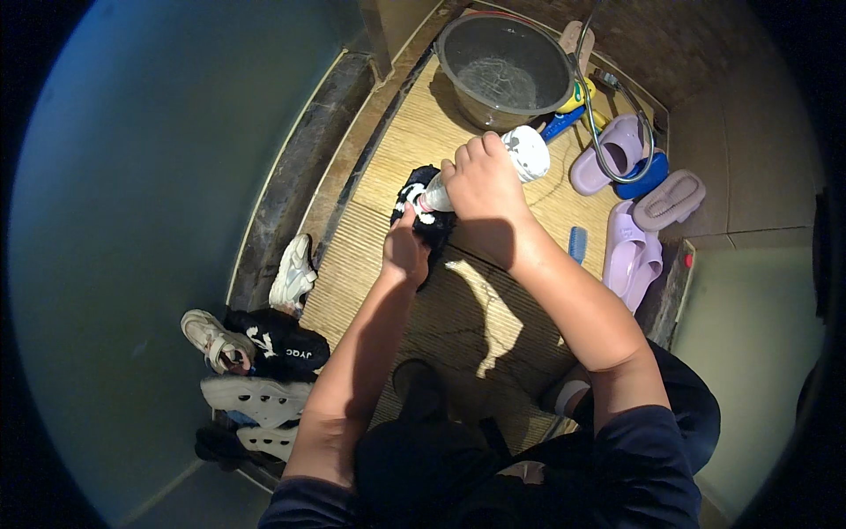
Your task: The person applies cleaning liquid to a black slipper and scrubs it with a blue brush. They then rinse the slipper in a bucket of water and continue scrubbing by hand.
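My right hand (486, 181) is wrapped round a white bottle (529, 153) with a dark print near its base. The bottle is tilted, its narrow reddish-pink mouth pointing down at a black slipper (433, 231) with a white design. My left hand (406, 251) grips the slipper from the near left side, thumb on top near the bottle's mouth. Whether anything is flowing out of the bottle, I cannot tell. The matching black slipper (295, 349) lies at the lower left among other shoes.
A dark basin (506, 75) of water stands at the far end of the ribbed floor (374, 220). Lilac slippers (624, 251), a blue brush (577, 244) and a shower hose (648, 132) are on the right. A white sneaker (293, 273) and grey clogs (256, 401) line the left edge.
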### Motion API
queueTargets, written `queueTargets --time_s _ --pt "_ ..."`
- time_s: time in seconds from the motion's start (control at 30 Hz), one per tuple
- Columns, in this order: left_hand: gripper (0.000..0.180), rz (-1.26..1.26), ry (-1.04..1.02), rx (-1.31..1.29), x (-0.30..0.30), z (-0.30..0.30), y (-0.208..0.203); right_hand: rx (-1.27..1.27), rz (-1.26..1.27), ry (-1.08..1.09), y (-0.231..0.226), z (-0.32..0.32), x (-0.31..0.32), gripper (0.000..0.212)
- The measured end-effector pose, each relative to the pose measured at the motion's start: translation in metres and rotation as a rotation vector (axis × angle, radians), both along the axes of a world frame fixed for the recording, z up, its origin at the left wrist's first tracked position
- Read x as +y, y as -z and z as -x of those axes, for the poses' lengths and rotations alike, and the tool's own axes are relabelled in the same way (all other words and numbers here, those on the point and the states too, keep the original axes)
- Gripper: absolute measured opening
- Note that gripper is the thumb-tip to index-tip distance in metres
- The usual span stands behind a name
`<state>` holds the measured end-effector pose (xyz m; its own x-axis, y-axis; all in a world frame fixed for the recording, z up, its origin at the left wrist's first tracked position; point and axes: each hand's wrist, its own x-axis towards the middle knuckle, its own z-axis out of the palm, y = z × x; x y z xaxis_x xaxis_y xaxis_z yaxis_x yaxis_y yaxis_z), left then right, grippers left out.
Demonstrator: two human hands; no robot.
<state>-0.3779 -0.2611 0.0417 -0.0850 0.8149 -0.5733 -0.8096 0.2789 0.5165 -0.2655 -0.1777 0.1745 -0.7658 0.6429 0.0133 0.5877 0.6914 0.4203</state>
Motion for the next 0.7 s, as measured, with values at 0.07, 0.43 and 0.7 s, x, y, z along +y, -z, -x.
queueTargets --time_s 0.07,0.43,0.7 --pt "0.049 0.043 -0.012 0.028 0.005 -0.003 0.003 0.070 0.012 0.009 0.009 -0.010 0.004 0.024" --pt "0.044 -0.127 -0.150 0.124 0.052 -0.036 -0.018 0.769 0.243 0.099 0.062 -0.104 0.033 0.052" --pt "0.035 -0.191 -0.109 0.065 0.085 -0.072 -0.013 1.070 0.435 0.286 0.130 -0.156 0.042 0.073"
